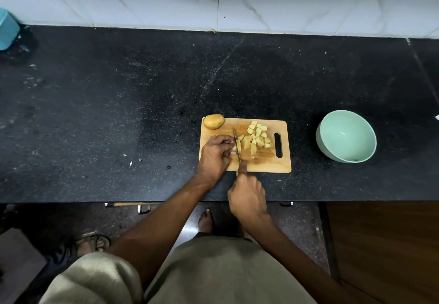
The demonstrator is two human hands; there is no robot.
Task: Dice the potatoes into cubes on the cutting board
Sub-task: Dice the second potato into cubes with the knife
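left hand (215, 153): curled, pinning potato piece (237, 147) mid-board (261, 163)
right hand (247, 198): fist closed on knife (236, 146)
risk: blade touching my fingertips (231, 141); slip cuts them
whole potato (213, 121): board's far-left corner, may roll off

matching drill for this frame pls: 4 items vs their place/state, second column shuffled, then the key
Items:
1. whole potato
2. knife
3. green bowl
4. potato cubes

Places/states:
A. on the counter, right of the cutting board
B. piled on the board near its handle slot
C. uncut, at the board's far-left corner
D. held by the right hand, blade beside the left hand

Pairs: 1-C, 2-D, 3-A, 4-B
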